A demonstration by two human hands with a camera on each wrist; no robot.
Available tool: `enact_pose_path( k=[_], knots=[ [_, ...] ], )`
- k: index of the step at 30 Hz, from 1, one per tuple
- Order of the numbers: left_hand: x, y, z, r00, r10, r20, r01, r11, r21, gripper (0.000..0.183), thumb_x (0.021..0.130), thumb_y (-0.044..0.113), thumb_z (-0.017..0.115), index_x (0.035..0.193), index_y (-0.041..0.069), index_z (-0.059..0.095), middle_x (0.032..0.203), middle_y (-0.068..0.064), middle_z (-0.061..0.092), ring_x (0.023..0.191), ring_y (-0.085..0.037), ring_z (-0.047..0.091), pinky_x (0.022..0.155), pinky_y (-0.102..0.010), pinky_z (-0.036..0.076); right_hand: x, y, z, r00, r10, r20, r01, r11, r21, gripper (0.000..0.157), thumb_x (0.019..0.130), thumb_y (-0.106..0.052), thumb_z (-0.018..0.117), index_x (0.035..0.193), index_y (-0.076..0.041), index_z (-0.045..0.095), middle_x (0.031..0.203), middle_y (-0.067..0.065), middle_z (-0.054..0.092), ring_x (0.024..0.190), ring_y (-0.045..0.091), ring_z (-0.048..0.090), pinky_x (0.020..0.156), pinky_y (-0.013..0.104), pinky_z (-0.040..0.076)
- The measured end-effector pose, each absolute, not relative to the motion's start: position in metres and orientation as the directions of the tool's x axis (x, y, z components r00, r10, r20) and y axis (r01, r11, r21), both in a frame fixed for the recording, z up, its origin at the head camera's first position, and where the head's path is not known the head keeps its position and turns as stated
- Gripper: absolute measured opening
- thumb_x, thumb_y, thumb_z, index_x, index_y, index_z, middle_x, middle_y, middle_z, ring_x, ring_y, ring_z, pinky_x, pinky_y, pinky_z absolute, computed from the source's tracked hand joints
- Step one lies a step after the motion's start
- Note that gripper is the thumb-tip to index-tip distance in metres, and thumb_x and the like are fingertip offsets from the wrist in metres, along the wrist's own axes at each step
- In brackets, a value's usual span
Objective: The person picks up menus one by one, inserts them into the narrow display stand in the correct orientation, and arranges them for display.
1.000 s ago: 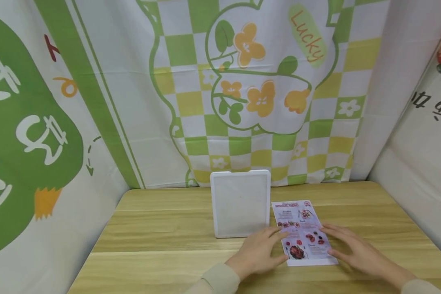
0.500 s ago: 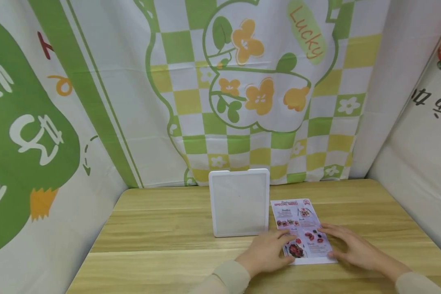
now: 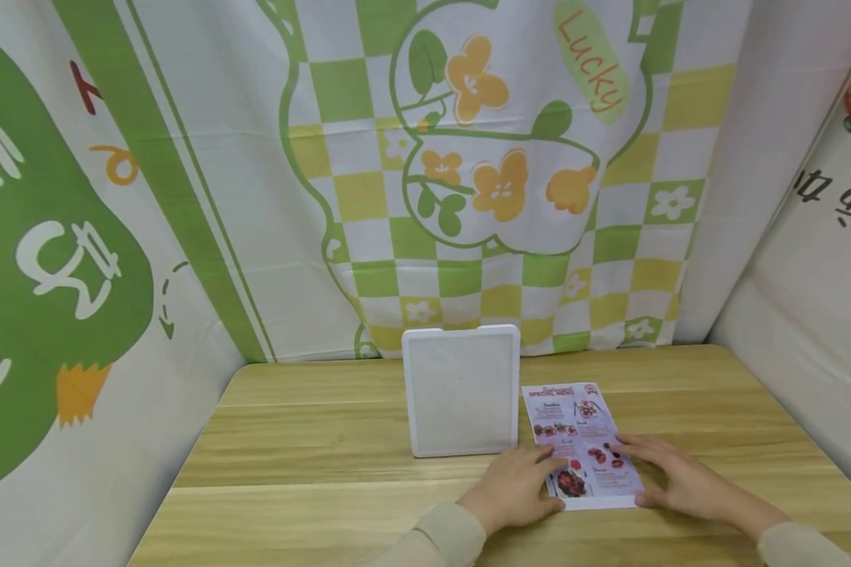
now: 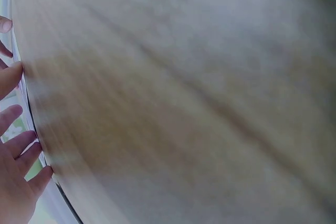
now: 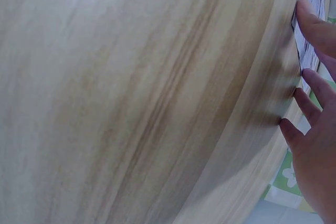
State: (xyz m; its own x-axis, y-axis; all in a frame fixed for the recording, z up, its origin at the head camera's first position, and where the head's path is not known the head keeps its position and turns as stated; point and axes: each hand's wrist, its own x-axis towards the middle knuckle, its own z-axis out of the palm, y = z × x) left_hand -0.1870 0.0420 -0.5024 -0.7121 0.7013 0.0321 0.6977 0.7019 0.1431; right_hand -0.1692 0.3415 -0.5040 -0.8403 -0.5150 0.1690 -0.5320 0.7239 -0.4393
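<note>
A printed menu sheet with food pictures and red heading lies flat on the wooden table. Along its left edge rests my left hand, thumb near the lower corner and fingertips over the border. My right hand is at the opposite edge, fingers spread and thumb by the lower right corner. Close-up in the right wrist view, its fingertips touch the tabletop beside the sheet. The left wrist view catches my left hand at the margin, fingertips down on the wood. Neither hand curls round the paper.
A white rectangular display frame stands upright just left of the menu, close to my left fingers. The wooden table runs back to a green-and-white checked curtain. Printed cloth also hangs on both sides.
My left hand has shifted right, its fingers now further over the menu's left border. The right hand has barely moved. The menu and the white frame stay in place on the table.
</note>
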Motion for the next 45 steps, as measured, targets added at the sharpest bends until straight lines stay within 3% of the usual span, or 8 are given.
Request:
enact_pose_path(
  k=[11, 19, 28, 34, 38, 45],
  knots=[
    [-0.188, 0.045, -0.501, -0.717, 0.695, 0.058, 0.696, 0.708, 0.115, 0.057, 0.090, 0.052, 0.067, 0.141, 0.029, 0.055, 0.144, 0.005, 0.052, 0.130, -0.013, 0.049, 0.104, -0.033, 0.042, -0.167, 0.340, -0.509, -0.835, -0.487, 0.255, -0.550, 0.754, -0.359, 0.069, 0.073, -0.031, 0.085, 0.133, -0.009, 0.060, 0.138, 0.020, 0.053, 0.119, 0.046, 0.051, 0.090, 0.066, 0.041],
    [-0.187, 0.045, -0.500, -0.722, 0.691, 0.040, 0.690, 0.715, 0.111, 0.060, 0.090, 0.052, 0.067, 0.144, 0.028, 0.052, 0.145, 0.005, 0.051, 0.131, -0.013, 0.048, 0.104, -0.033, 0.041, -0.166, 0.336, -0.508, -0.878, -0.407, 0.252, -0.478, 0.764, -0.433, 0.066, 0.076, -0.025, 0.084, 0.132, -0.002, 0.058, 0.134, 0.025, 0.056, 0.118, 0.048, 0.052, 0.093, 0.065, 0.041],
    [-0.187, 0.046, -0.502, -0.730, 0.682, 0.029, 0.680, 0.722, 0.130, 0.062, 0.091, 0.051, 0.066, 0.145, 0.026, 0.050, 0.147, 0.005, 0.048, 0.133, -0.013, 0.046, 0.106, -0.035, 0.040, -0.166, 0.325, -0.503, -0.934, -0.288, 0.210, -0.356, 0.772, -0.526, 0.055, 0.085, -0.019, 0.078, 0.131, 0.003, 0.058, 0.123, 0.018, 0.064, 0.113, 0.039, 0.059, 0.094, 0.055, 0.045],
    [-0.184, 0.047, -0.497, -0.745, 0.667, 0.010, 0.662, 0.736, 0.142, 0.065, 0.089, 0.053, 0.068, 0.145, 0.026, 0.050, 0.147, 0.006, 0.048, 0.133, -0.013, 0.046, 0.106, -0.036, 0.040, -0.172, 0.312, -0.500, -0.971, -0.112, 0.212, -0.225, 0.731, -0.644, 0.041, 0.090, -0.008, 0.072, 0.123, 0.012, 0.059, 0.104, 0.014, 0.070, 0.093, 0.027, 0.066, 0.081, 0.038, 0.056],
    [-0.183, 0.048, -0.495, -0.756, 0.655, 0.002, 0.648, 0.747, 0.147, 0.066, 0.087, 0.054, 0.070, 0.144, 0.026, 0.051, 0.146, 0.006, 0.049, 0.132, -0.013, 0.046, 0.106, -0.037, 0.040, -0.175, 0.303, -0.501, -0.968, 0.010, 0.250, -0.166, 0.720, -0.674, 0.039, 0.085, -0.001, 0.074, 0.117, 0.016, 0.061, 0.092, 0.014, 0.070, 0.079, 0.018, 0.066, 0.070, 0.027, 0.055],
    [-0.182, 0.049, -0.495, -0.772, 0.635, 0.022, 0.629, 0.759, 0.165, 0.068, 0.085, 0.052, 0.073, 0.143, 0.023, 0.053, 0.146, 0.005, 0.049, 0.132, -0.014, 0.046, 0.106, -0.035, 0.041, -0.177, 0.298, -0.506, -0.952, 0.090, 0.293, -0.146, 0.707, -0.691, 0.041, 0.080, 0.004, 0.076, 0.117, 0.017, 0.061, 0.088, 0.015, 0.069, 0.070, 0.005, 0.061, 0.064, 0.022, 0.052]
  ],
)
